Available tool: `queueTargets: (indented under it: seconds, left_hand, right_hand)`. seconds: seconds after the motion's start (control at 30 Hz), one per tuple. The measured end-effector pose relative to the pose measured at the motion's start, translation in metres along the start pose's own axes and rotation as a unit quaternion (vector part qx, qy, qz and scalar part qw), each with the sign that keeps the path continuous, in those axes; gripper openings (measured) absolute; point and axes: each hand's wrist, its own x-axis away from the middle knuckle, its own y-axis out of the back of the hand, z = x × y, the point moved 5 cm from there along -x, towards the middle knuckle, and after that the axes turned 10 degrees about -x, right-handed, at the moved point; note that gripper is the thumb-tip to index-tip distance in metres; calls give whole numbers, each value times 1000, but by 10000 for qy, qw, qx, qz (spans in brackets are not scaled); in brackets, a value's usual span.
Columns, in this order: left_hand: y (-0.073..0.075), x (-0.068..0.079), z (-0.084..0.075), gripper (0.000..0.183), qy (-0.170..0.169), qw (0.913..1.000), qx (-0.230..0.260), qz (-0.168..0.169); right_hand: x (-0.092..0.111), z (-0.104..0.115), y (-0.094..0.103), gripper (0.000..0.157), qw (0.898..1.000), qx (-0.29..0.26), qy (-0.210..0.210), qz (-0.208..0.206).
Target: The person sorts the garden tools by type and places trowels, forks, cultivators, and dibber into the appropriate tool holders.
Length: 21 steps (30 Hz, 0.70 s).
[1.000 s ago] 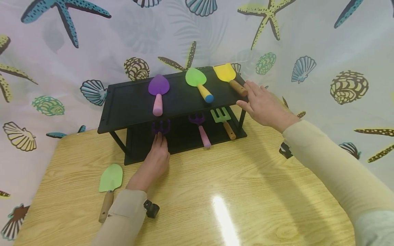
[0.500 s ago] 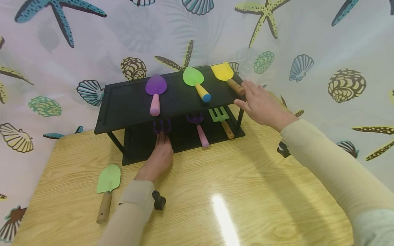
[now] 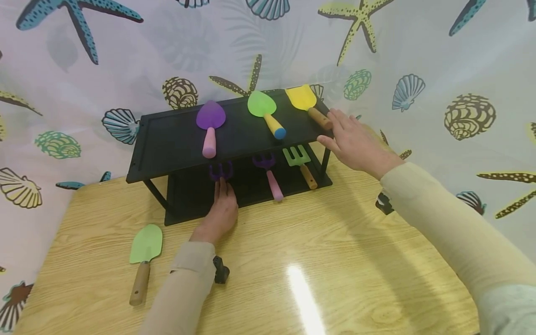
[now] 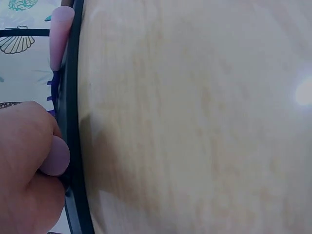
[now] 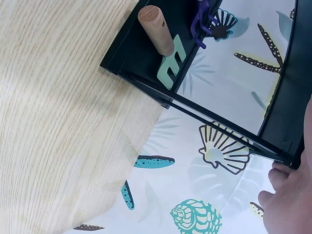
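Observation:
In the head view my left hand (image 3: 221,210) reaches under the upper shelf and grips a purple hand fork (image 3: 221,172) over the lower shelf. Its lilac handle end (image 4: 56,157) pokes out of the fist in the left wrist view; whether the fork touches the shelf is hidden. My right hand (image 3: 356,139) rests on the right end of the black two-tier rack (image 3: 167,139), fingers extended, thumb at the front edge. Beside its fingertips lies a yellow shovel (image 3: 302,97) with a wooden handle. A purple trowel (image 3: 211,115) and a green trowel (image 3: 262,104) share the top.
Another purple fork (image 3: 274,185) with a pink handle and a green fork (image 3: 297,156) with a wooden handle lie on the lower shelf. A pale green trowel (image 3: 146,244) lies on the wooden table (image 3: 335,260), left of the rack. A shell-patterned cloth (image 3: 439,56) hangs behind.
My left hand has shifted slightly right along the lower shelf, with the purple fork in it. The right hand keeps its place on the rack. The head view has drifted a little.

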Motion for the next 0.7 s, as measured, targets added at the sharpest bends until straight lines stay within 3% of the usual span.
queueTargets:
  seconds: [0.13,0.27,0.37,0.47,0.57,0.7]
  left_hand:
    - [0,2,-1,43,58,10000,-10,-40]
    - [-2,1,2,54,447,9973,334,468]
    - [-5,2,7,65,988,9851,859,1112]
    - [-6,4,11,72,1412,9699,1238,1549]
    - [-3,7,13,75,1496,9654,1271,1714]
    - [4,14,15,78,1425,9683,1194,1666]
  right_hand:
    - [-1,0,-1,85,10000,-9,9,-7]
    - [-1,0,-1,85,10000,-9,16,-2]
    - [-1,0,-2,85,10000,-27,16,5]
    - [-1,0,-2,85,10000,-56,8,2]
    - [-1,0,-1,85,10000,-38,-3,-8]
    - [-1,0,-1,85,10000,-5,-11,1]
